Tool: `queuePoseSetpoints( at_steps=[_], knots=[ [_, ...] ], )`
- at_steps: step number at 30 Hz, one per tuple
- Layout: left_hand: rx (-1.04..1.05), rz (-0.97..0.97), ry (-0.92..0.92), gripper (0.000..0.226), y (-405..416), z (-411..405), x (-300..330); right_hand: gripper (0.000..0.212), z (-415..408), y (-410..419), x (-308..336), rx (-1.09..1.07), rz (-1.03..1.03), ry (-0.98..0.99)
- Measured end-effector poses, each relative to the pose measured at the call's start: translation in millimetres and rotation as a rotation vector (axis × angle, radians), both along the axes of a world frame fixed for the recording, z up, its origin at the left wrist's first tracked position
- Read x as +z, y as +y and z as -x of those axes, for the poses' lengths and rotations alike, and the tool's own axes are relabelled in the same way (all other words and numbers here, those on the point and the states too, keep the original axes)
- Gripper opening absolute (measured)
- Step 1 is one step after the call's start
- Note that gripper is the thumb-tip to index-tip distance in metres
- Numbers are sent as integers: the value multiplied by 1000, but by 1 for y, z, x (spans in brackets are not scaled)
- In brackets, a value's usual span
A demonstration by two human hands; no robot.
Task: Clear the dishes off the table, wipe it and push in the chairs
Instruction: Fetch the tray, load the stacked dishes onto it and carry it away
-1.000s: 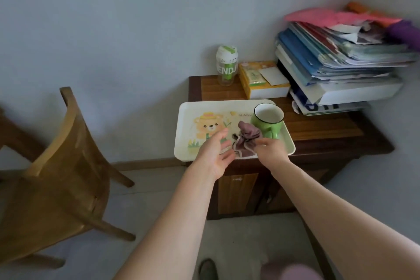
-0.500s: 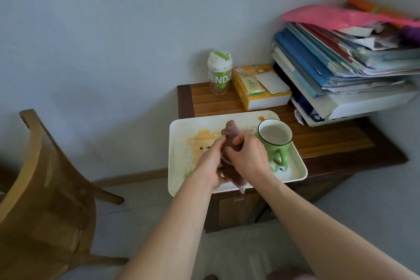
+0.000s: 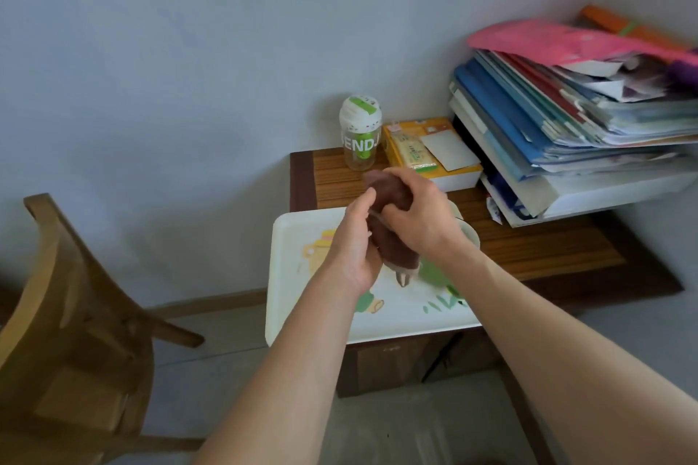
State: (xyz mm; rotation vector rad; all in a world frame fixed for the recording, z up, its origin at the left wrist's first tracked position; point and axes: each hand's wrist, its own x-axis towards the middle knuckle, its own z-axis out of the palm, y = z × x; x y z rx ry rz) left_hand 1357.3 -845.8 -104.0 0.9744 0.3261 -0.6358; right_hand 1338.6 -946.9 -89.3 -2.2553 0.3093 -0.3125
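A soft, brown-purple cloth (image 3: 391,230), bunched into a thick roll, hangs above the tray (image 3: 287,276), held between both hands. The right hand (image 3: 419,215) curls its fingers round the upper part of the roll; the left hand (image 3: 353,249) cups it from the side with thumb and fingers wrapped round the lower part. A loose end of the cloth with a small stitched tag dangles below the hands, just over the tray's surface.

The tray is a smooth, cream-coloured rectangle with rounded corners, a raised rim and a printed cartoon bear. It lies on the front of a dark wooden cabinet (image 3: 547,257) whose top has a striped, ribbed grain, and its near edge overhangs the cabinet front. On the right part of the tray stands a glossy green mug (image 3: 434,272) with a pale inside; the right wrist and the cloth hide most of it.

Behind the tray, toward the wall, stands a clear cylindrical bottle (image 3: 360,138) with a white and green lid and white lettering. Just right of it lies a yellow, flat box (image 3: 430,155) with a white card on top. Farther right of the tray, a tall, untidy stack of folders and papers (image 3: 566,132) in blue, white and red fills the cabinet's corner, capped by a pink sheet.

Left of the tray, on the floor, a plain wooden chair (image 3: 68,313) with a curved back stands apart from the cabinet.
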Motion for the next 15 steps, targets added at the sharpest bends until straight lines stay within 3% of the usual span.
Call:
queuePoseSetpoints(
  at_steps=[3,7,12,15],
  knots=[
    [-88,-150,-136,26,-23,1,3,46,9,-33,7,-205,227,-38],
    [-98,-272,-88,20,-44,7,-10,40,30,-74,2,-302,501,102],
    [-9,-340,-32,10,-53,13,-32,41,51,-110,-25,-358,614,281],
    [29,-384,-47,9,-50,15,-39,39,56,-123,-43,-364,576,380]
  ],
)
